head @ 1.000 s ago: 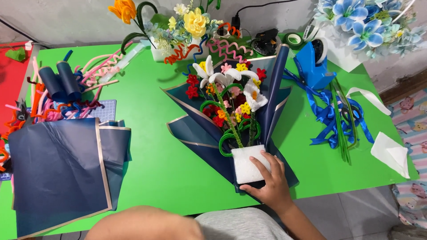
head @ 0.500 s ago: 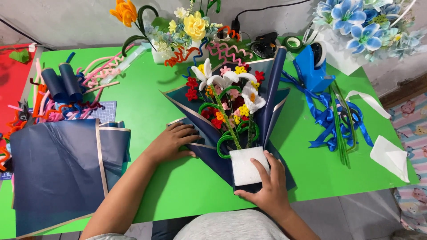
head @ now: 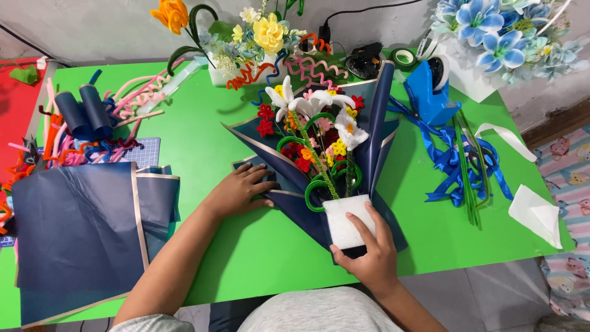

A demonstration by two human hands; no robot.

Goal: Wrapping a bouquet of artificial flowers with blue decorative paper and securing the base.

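A bouquet of pipe-cleaner flowers (head: pixel 316 132), white, red and yellow with green stems, lies on navy wrapping paper (head: pixel 375 141) with a pale edge, on the green table (head: pixel 196 141). Its stems end in a white foam block (head: pixel 347 221). My right hand (head: pixel 369 255) grips that block from below, thumb and fingers on its face. My left hand (head: pixel 239 190) lies flat, fingers spread, on the left flap of the navy paper beside the stems.
More navy sheets (head: pixel 80 233) lie at the left, with rolled paper (head: pixel 86 110) and loose pipe cleaners behind. A blue tape dispenser (head: pixel 430 92), blue ribbon (head: pixel 458 166), green wires, white paper (head: pixel 538 212) and two flower arrangements (head: pixel 246 43) stand around.
My left hand came into view and reached across to the left flap of the wrapping paper, where it now presses flat. My right hand stays on the foam block.
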